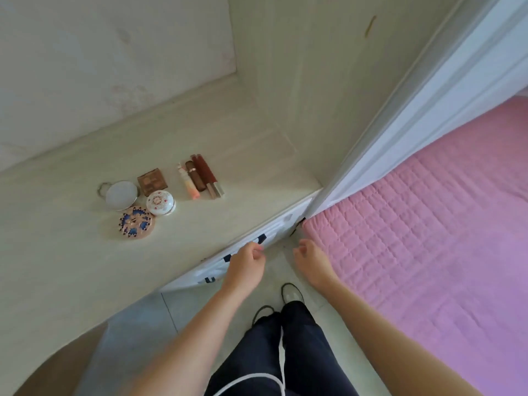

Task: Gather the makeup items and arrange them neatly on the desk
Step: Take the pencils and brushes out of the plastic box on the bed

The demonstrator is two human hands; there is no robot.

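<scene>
Both hands, left (pixel 246 265) and right (pixel 310 260), are loosely curled, nothing held. The round flowered white jar (pixel 160 202) could be knocked off the pale wooden table (pixel 71 252) by a careless reach.

Home bedroom: bed with pink quilted cover (pixel 428 224); pale wood-grain built-in surface (pixel 71 252) beside it; makeup items (pixel 160 195) laid out; tiled floor (pixel 200 307).

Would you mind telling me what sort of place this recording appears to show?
Most likely a bedroom at home: a bed with a pink quilted cover sits right beside a pale built-in desk, where makeup items, round compacts and lipstick tubes, are laid out.
</scene>
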